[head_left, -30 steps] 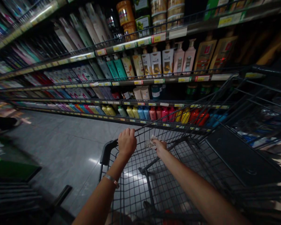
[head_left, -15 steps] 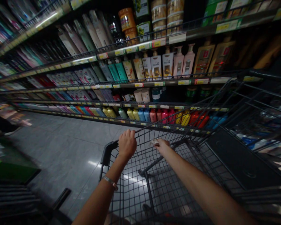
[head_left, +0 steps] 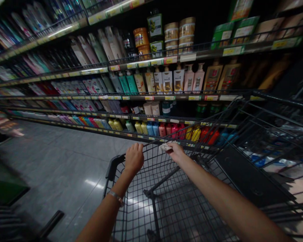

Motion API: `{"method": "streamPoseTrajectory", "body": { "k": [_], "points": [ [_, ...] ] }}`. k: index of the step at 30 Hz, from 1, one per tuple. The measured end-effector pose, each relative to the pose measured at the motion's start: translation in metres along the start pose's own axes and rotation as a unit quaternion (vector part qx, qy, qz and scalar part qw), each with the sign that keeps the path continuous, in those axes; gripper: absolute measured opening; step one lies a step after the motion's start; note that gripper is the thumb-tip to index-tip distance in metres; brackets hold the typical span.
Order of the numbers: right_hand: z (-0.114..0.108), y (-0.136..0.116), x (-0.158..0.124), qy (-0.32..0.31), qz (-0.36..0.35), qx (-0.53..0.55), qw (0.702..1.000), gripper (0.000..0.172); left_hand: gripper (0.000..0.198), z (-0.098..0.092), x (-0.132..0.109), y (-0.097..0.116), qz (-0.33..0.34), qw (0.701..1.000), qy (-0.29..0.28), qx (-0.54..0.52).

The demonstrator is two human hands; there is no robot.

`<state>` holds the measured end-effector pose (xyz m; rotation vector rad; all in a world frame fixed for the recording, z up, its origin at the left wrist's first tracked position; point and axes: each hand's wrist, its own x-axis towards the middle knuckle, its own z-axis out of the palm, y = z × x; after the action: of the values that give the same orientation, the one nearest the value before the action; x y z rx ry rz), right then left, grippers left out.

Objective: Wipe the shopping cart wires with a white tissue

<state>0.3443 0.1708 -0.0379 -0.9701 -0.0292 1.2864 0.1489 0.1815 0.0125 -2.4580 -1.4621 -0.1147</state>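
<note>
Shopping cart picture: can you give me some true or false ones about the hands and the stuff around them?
1. The left hand grips the rim of the cart. True.
2. The right hand holds a red bottle. False: it holds a crumpled white paper.
3. A bracelet sits on the right wrist. False: it is on the left wrist.
4. Bottles stand in rows on the shelves ahead. True.

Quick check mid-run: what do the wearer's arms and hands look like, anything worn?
Both forearms are bare, no sleeves in view. The left hand and right hand wear no gloves. A thin silver metal bracelet circles the left wrist; the right wrist shows nothing.
</note>
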Motion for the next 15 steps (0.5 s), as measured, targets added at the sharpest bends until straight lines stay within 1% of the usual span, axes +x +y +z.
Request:
{"method": "streamPoseTrajectory", "body": {
  "k": [1,3,4,5,6,8,10,12,15],
  "points": [
    [-0.005,-0.005,-0.001,-0.013,0.012,-0.004,1.0,0.022,0.025,0.0,0.0,0.0,0.001,1.0,0.0,-0.002],
    [-0.017,-0.011,-0.004,-0.018,0.048,-0.014,0.999,0.02,0.025,-0.001,0.0,0.0,0.003,1.0,0.001,-0.005],
    [-0.024,-0.012,-0.005,-0.024,0.058,-0.023,0.998,0.019,0.026,0.0,0.0,0.0,0.003,1.0,0.002,-0.006],
    [-0.031,-0.011,-0.006,-0.016,0.066,-0.038,0.997,0.019,0.026,0.0,0.0,0.0,0.003,1.0,0.003,-0.007],
    [-0.038,-0.008,-0.006,0.005,0.076,-0.059,0.995,0.019,0.027,0.001,0.0,0.0,0.002,1.0,0.004,-0.007],
    [-0.05,0.003,-0.007,0.069,0.095,-0.102,0.988,0.02,0.029,0.002,0.0,0.0,0.001,1.0,0.006,-0.007],
    [-0.058,0.017,-0.007,0.118,0.106,-0.124,0.979,0.021,0.029,0.004,0.0,0.0,-0.001,1.0,0.009,-0.007],
    [-0.06,0.029,-0.005,0.136,0.1,-0.123,0.978,0.022,0.029,0.005,0.0,0.0,-0.003,1.0,0.01,-0.007],
    [-0.054,0.04,0.002,0.151,0.067,-0.101,0.981,0.022,0.029,0.005,0.0,0.0,-0.003,1.0,0.012,-0.005]
  ]
}}
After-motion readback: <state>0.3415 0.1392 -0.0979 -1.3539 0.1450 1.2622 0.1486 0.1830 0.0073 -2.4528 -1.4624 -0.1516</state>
